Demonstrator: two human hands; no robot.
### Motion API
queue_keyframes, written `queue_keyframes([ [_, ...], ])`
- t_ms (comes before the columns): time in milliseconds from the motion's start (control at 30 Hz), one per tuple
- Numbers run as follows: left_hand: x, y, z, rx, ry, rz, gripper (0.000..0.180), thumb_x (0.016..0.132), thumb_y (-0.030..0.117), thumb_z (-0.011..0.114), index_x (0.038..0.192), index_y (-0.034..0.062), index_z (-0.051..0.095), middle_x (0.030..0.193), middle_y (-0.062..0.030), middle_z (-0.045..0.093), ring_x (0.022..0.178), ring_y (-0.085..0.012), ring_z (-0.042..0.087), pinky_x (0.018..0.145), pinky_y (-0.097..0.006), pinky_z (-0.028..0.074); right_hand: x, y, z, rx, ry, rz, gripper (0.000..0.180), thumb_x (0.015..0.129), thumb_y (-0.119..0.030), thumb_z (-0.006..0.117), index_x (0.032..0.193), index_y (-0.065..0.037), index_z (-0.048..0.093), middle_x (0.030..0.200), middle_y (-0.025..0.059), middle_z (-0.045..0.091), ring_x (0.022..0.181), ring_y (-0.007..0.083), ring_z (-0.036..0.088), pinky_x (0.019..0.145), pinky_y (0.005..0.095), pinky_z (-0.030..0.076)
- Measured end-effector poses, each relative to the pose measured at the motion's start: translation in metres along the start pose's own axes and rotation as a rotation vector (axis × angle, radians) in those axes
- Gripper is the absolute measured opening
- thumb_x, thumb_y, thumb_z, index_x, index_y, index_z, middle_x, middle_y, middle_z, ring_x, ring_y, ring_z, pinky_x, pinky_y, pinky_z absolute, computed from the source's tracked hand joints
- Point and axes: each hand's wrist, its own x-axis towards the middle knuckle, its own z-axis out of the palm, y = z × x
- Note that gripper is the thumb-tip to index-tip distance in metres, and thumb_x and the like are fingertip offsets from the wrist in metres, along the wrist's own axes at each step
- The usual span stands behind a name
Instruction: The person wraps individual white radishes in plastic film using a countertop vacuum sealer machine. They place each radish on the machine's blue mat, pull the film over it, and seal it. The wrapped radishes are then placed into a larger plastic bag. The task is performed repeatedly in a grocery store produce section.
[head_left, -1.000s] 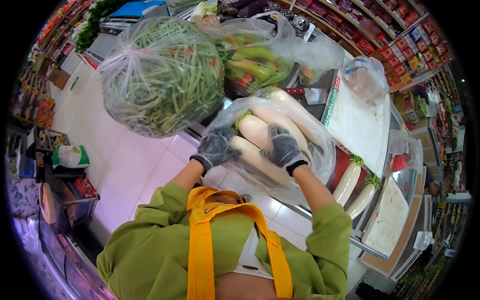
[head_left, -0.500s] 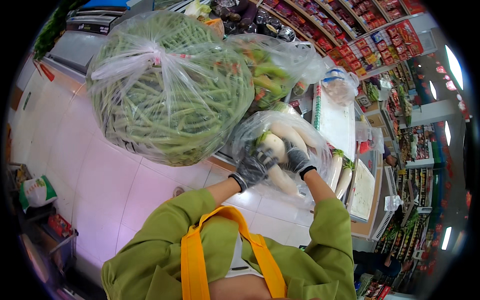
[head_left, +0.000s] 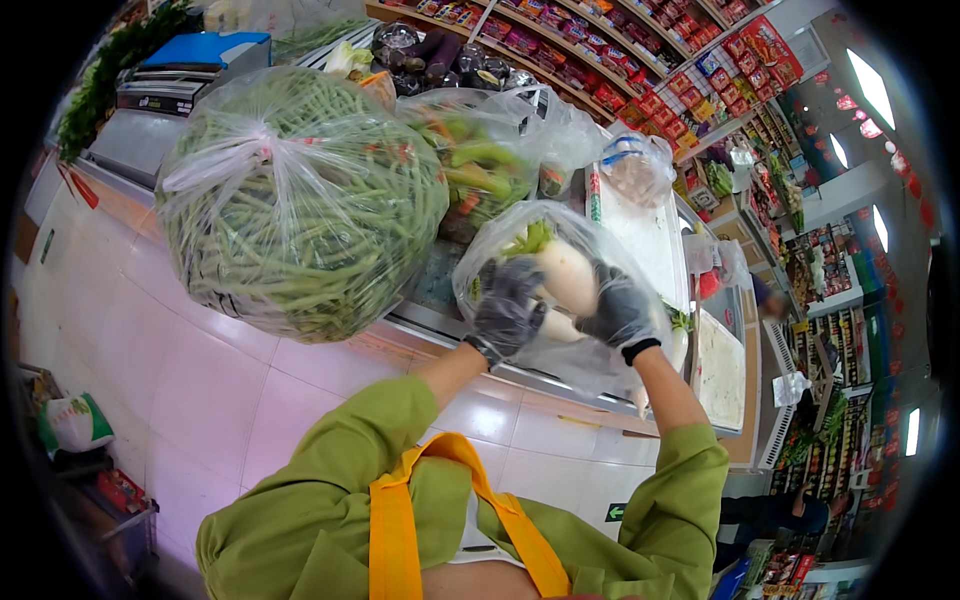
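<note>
White radishes lie in a clear plastic bag (head_left: 640, 285) in front of me. Across the top is one thick white radish (head_left: 568, 277) with a cut green leaf stub. My left hand (head_left: 512, 305), in a dark glove, is closed at its left side, inside the bag's mouth. On the other side my gloved right hand (head_left: 615, 308) grips the same radish, fingers curled along it. Beneath them part of another radish (head_left: 560, 326) shows. The fingertips are partly hidden by the radish and the plastic.
A huge tied bag of long green beans (head_left: 305, 225) stands to the left. Behind are a bag of green peppers (head_left: 485, 165) and wrapped eggplants (head_left: 440, 55). Right of the radishes lie a white foam tray (head_left: 645, 245) and a second pale tray (head_left: 718, 350). Snack shelves (head_left: 600, 50) rise beyond.
My hands have gripped the top radish, its leaf stub now pointing up and left. The bag sits further over the counter edge. My view has shifted to the right.
</note>
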Motion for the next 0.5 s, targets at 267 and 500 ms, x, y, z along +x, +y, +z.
queue_keyframes([
  [267,-0.044,-0.028,-0.009,0.197,-0.37,-0.24,0.074,0.081,0.028,0.058,0.145,0.0,0.034,0.151,-0.0259,0.029,0.14,-0.0423,0.025,0.116,-0.053,0.014,-0.022,0.072,0.058,0.199,0.191,-0.148,0.086,0.054,-0.027,0.082,0.128,-0.001,0.048,0.115,0.0248,0.058,0.107,0.0411,0.057,0.093,0.0429,0.047],
  [500,-0.002,-0.015,-0.068,0.037,-0.38,-0.314,0.075,0.089,0.04,0.054,0.144,-0.0055,0.03,0.144,-0.0295,0.036,0.135,-0.0415,0.035,0.114,-0.044,0.026,-0.02,0.037,-0.019,0.659,0.158,-0.232,0.093,0.054,-0.017,0.083,0.135,-0.002,0.039,0.124,0.0149,0.055,0.114,0.0275,0.056,0.1,0.0385,0.045],
])
